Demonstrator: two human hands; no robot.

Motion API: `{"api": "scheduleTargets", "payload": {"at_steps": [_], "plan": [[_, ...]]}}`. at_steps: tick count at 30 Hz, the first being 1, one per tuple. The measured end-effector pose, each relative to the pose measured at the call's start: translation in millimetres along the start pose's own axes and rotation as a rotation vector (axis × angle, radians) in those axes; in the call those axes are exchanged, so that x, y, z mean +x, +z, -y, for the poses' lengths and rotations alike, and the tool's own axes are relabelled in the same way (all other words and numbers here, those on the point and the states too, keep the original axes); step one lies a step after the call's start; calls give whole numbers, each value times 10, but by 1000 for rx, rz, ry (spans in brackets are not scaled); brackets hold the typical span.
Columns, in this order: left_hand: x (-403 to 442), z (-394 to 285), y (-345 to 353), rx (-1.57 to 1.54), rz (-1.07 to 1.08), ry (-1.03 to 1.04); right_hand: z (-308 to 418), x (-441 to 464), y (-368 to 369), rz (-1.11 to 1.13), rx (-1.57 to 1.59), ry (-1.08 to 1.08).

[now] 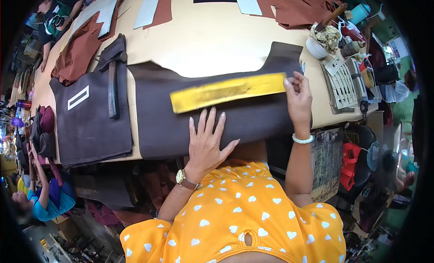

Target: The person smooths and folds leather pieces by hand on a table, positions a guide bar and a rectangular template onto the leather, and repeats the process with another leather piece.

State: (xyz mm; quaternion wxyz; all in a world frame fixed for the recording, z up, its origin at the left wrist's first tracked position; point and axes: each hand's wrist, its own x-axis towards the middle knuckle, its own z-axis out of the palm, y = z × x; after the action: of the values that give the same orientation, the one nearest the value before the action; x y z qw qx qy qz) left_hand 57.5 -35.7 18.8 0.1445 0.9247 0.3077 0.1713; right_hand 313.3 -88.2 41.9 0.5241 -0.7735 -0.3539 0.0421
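Note:
A long yellow strip (228,92) with dark smudges along its middle lies at a slight slant over a dark brown leather-like panel (156,123). My right hand (298,98) pinches the strip's right end between thumb and fingers. Flat on the panel, just below the strip, rests my left hand (209,138) with fingers spread; its fingertips come close to the strip's lower edge. To the left, a hammer (113,86) lies on another dark piece (90,127), beside a small white rectangular frame (78,97).
Reddish-brown pieces (80,52) lie at the far left and more (303,9) at the back right. A white bowl (316,48) with crumpled material and slotted card templates (339,84) stand at the right. Other people (49,197) are at the left.

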Motion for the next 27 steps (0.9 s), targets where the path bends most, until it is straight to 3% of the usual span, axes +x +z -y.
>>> {"api": "scheduleTargets", "payload": {"at_steps": [3,6,10,19,27], "plan": [[-64,-37,-18,-57,-133,-8,-137,-75,-42,-159,-436,-231],[-92,-3,-55,-54,-191,-42,-303,92,-233,-202,-471,-148],[-35,122,-124,13,-231,-117,-479,522,-351,-180,-560,127],[23,398,-152,91,-260,-259,-622,933,-406,-19,-434,196],[23,385,-143,93,-286,-274,-658,1074,-575,94,-725,92]]}}
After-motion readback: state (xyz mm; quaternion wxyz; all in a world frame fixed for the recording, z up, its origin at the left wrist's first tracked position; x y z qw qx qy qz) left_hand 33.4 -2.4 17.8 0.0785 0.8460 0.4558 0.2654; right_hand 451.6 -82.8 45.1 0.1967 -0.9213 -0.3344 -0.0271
